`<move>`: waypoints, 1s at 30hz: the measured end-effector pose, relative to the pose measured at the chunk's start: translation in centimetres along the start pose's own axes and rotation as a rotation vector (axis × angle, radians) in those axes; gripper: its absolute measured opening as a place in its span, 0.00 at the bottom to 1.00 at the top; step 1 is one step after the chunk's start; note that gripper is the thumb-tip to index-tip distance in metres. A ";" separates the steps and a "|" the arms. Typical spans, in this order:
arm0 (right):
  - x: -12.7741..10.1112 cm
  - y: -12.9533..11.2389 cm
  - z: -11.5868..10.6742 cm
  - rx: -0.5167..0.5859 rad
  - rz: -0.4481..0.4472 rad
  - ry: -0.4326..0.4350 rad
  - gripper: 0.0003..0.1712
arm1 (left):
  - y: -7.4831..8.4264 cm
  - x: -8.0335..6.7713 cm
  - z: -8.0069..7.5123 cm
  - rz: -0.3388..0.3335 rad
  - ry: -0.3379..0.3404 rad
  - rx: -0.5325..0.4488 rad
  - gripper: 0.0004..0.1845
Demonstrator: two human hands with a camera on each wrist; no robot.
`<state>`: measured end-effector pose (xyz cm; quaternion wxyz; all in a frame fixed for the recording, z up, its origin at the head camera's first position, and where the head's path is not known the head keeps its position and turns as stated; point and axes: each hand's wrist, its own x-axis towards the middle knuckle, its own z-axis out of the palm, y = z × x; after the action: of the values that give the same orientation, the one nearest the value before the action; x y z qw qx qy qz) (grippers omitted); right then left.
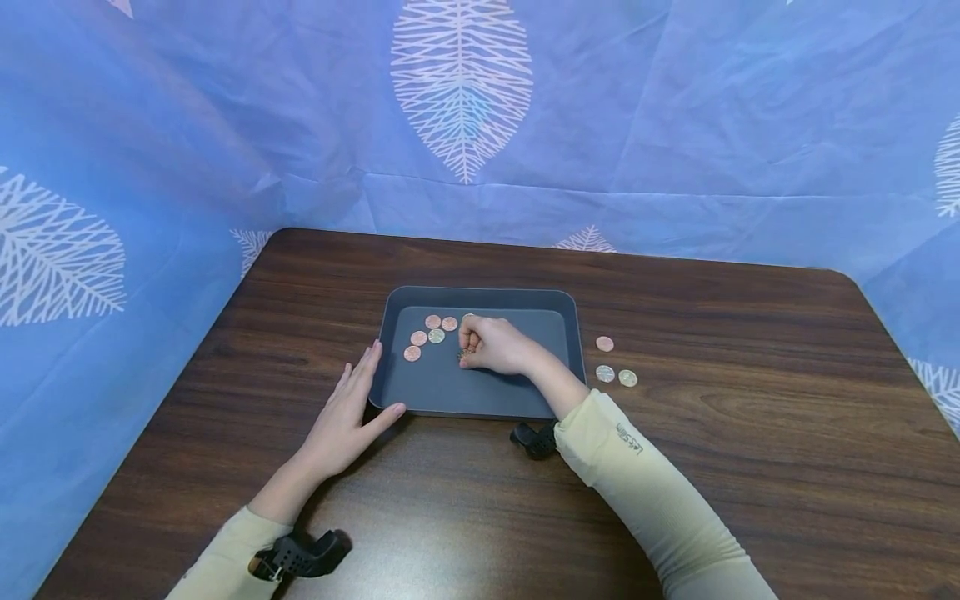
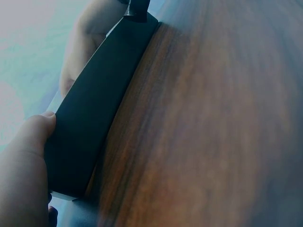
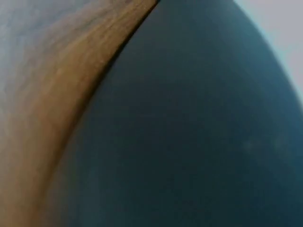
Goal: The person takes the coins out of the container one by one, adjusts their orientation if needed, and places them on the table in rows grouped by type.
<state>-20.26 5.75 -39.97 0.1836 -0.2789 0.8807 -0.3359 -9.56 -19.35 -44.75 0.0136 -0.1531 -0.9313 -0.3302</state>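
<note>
A dark grey rectangular tray (image 1: 517,400) lies on the table. My left hand (image 1: 341,421) spans its near left corner, fingers straight along the left side and thumb at the front wall, as the left wrist view also shows at the thumb (image 2: 35,135). Inside the tray, several coins (image 1: 418,337) lie flat toward the left, mostly copper-coloured, with one yellowish coin (image 1: 437,336) among them. Over the tray's middle, my right hand (image 1: 495,344) has its fingers curled in a pinch around a small coin (image 1: 462,356), largely hidden by the fingertips. Another coin (image 1: 469,316) shows partly behind that hand.
To the right of the tray, on the brown wood-grain table (image 1: 750,400), lie a copper coin (image 1: 604,342), a silvery coin (image 1: 605,373) and a yellowish coin (image 1: 627,378). A blue cloth with white leaf prints (image 1: 637,125) hangs behind the table.
</note>
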 end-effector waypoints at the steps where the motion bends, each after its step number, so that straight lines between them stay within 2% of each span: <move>1: -0.2 -0.1 -0.1 0.004 -0.009 0.000 0.08 | 0.0 0.0 0.0 0.000 -0.002 -0.002 0.47; 9: -2.1 -0.4 -2.3 0.015 -0.082 0.045 0.11 | 0.1 0.1 0.0 0.005 0.006 -0.007 0.47; 17: -6.1 0.8 -6.0 0.012 -0.030 0.118 0.13 | 0.1 0.1 0.2 0.009 0.015 -0.007 0.47; 30: -12.9 5.5 -9.9 -0.059 0.117 0.199 0.12 | 0.1 0.0 0.4 0.002 0.012 -0.009 0.47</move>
<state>-17.32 21.93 -35.10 0.1060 -0.1977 0.9188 -0.3247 -9.53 -19.04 -44.97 0.0187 -0.1519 -0.9295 -0.3355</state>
